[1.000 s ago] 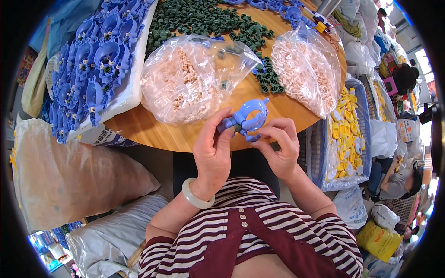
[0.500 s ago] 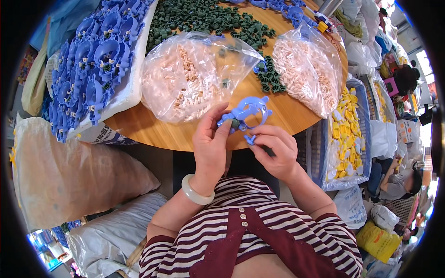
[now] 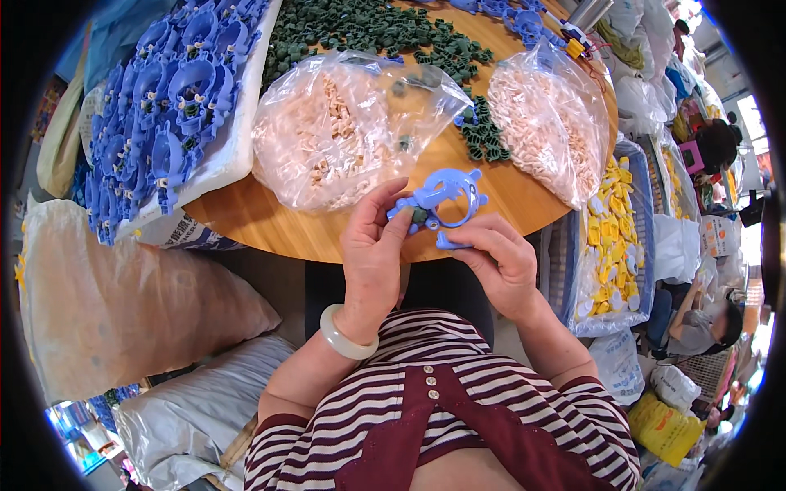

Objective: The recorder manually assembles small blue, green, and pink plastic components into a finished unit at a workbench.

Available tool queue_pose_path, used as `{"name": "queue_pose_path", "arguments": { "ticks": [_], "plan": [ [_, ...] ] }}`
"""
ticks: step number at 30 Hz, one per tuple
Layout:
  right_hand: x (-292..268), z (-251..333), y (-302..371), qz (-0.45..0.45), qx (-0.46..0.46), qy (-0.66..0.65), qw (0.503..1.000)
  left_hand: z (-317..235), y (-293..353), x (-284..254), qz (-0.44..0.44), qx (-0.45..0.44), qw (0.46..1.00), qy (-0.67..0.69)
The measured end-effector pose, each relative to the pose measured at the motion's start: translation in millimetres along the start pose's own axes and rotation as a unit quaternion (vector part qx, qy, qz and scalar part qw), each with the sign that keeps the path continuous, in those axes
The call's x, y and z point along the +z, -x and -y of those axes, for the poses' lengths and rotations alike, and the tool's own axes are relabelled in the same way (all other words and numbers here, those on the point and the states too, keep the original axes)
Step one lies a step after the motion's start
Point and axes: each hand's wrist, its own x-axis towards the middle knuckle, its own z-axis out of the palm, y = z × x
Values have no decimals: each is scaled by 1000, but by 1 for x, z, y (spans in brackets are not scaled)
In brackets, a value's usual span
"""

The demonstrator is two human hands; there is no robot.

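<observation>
Over the near edge of the round wooden table, my left hand (image 3: pixel 375 237) is closed on a blue plastic toy figure (image 3: pixel 450 195) with a large open ring and small rounded ears. A dark green piece (image 3: pixel 419 216) sits in the figure's body beside my thumb. My right hand (image 3: pixel 499 262) pinches a small blue plastic part (image 3: pixel 449 241) just below the ring, apart from the figure. The fingers of my left hand partly hide the figure's lower end.
A white tray (image 3: pixel 237 155) of similar blue figures stands at left. Two clear bags of pale pieces, one at centre (image 3: pixel 327 139) and one at right (image 3: pixel 544 123), lie on the table (image 3: pixel 246 221) before a dark green heap (image 3: pixel 368 33). A crate (image 3: pixel 565 278) holds yellow parts.
The blue figure has turned slightly in my left hand. My right hand has moved a little to the right and down, with the small blue part still pinched.
</observation>
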Motion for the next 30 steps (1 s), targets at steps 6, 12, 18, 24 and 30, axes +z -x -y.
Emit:
{"name": "queue_pose_path", "arguments": {
  "ticks": [6, 12, 18, 24, 30],
  "plan": [
    [4, -3, 0, -24, -17, 18, 999, -2, 3, 0, 11, 16, 999, -29],
    [5, -7, 1, -30, -62, 73, 995, -3, 7, 0, 16, 32, 998, -60],
    [-1, -4, 0, -3, -157, 221, 963, -1, 7, -2, 19, 62, 993, -103],
    [3, -4, -4, -30, -74, 95, 992, -2, 7, -2, 32, 90, 986, -137],
    [10, -10, 0, -59, -12, 22, 998, -1, 8, -1, 29, 101, 982, -158]
  ]
}}
